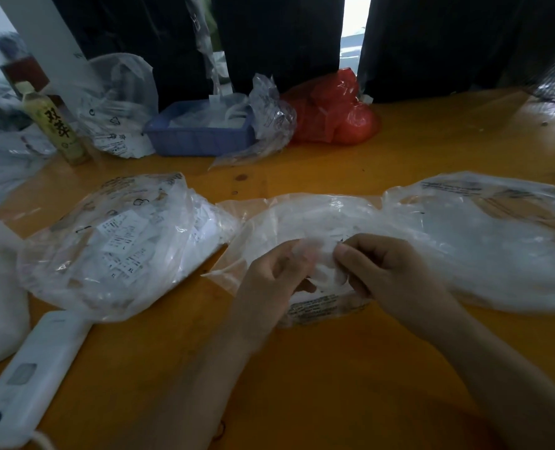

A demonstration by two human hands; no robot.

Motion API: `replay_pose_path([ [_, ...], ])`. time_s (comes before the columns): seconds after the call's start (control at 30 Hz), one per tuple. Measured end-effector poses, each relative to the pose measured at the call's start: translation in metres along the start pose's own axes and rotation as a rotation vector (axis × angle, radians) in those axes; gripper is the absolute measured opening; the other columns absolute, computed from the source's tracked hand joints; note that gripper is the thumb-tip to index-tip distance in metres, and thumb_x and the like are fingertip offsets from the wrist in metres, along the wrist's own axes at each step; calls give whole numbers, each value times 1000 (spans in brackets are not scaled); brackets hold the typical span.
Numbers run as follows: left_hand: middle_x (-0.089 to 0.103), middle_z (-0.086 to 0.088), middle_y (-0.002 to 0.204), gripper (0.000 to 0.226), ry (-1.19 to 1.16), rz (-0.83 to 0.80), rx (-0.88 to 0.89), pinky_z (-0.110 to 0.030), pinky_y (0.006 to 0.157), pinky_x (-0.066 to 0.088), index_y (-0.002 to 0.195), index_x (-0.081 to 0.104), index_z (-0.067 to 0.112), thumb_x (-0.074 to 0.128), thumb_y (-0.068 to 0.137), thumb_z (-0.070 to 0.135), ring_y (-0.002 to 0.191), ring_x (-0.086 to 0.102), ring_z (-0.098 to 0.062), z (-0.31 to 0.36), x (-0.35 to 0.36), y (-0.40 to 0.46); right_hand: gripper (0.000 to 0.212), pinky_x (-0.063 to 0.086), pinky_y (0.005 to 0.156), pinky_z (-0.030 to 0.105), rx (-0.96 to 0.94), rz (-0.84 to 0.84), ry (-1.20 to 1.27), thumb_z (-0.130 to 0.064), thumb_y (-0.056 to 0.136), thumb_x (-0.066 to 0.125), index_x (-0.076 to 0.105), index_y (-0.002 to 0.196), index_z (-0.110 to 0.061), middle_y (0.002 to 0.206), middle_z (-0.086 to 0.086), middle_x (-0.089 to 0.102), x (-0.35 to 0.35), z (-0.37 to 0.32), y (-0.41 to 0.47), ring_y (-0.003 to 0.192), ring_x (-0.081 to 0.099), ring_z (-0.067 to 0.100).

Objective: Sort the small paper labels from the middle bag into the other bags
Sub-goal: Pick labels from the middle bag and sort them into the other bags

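Head view: the middle bag (305, 222) lies on the bench (302, 368) between the left bag (114, 241), already holding printed labels, and the right bag (484, 235). Both hands work at its near mouth. The left hand (269, 280) and right hand (386, 274) each have fingers curled, pinching white labels (326, 271) and film; exactly what each grip holds is blurred. Recommended procedure: separate one label, read its size marking before release, and keep the bag mouth spread open with the other hand.
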State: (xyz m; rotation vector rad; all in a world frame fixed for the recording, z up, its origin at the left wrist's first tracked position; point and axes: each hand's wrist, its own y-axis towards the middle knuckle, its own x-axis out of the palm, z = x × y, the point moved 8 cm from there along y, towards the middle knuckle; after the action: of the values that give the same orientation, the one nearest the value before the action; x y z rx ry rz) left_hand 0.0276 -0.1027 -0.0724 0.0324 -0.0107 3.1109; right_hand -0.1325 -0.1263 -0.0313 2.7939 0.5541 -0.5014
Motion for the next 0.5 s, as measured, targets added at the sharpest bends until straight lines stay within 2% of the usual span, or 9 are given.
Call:
replay_pose_path([
  [0.1, 79, -5, 96, 29, -45, 104, -4, -32, 82, 58, 100, 84, 23, 78, 87, 48, 90, 74, -18, -1, -8, 2, 35, 42, 47, 35, 9, 30, -57, -52, 95, 51, 65, 74, -29, 60, 3, 60, 3, 2, 1, 49, 50, 25],
  [0.17, 80, -6, 97, 20, -130, 125, -28, -30, 80, 58, 95, 84, 22, 81, 87, 40, 87, 73, -15, -1, -8, 1, 34, 44, 46, 29, 4, 56, -90, -53, 94, 51, 65, 76, -29, 60, -4, 62, 2, 1, 1, 46, 51, 15],
  [0.23, 80, -7, 98, 19, -185, 138, -38, -28, 78, 59, 92, 84, 23, 76, 83, 38, 85, 73, -14, -1, -8, 0, 29, 46, 47, 18, 6, 55, -78, -53, 91, 53, 66, 82, -29, 63, -12, 65, 3, 1, 1, 47, 54, 3],
  [0.33, 81, -7, 96, 15, -205, 164, -18, -25, 75, 58, 91, 83, 23, 79, 81, 34, 84, 73, -13, 2, -10, -1, 21, 57, 56, 22, 44, 9, -77, -48, 89, 60, 68, 92, -29, 75, -16, 70, 6, 8, 2, 60, 66, 6],
  [0.4, 81, -8, 98, 14, -198, 185, -1, -24, 76, 58, 89, 82, 23, 80, 80, 33, 87, 74, -14, 3, -11, 0, 17, 56, 53, 21, 54, 13, -84, -44, 91, 62, 69, 88, -29, 72, -14, 70, 7, 9, 2, 58, 67, 9],
  [0.5, 80, -11, 102, 21, -206, 198, 15, -25, 77, 57, 91, 78, 17, 81, 79, 33, 93, 73, -15, 3, -10, -1, 23, 55, 51, 25, 63, 2, -116, -45, 95, 60, 70, 82, -29, 66, -4, 70, 11, 9, 0, 53, 65, 11],
])
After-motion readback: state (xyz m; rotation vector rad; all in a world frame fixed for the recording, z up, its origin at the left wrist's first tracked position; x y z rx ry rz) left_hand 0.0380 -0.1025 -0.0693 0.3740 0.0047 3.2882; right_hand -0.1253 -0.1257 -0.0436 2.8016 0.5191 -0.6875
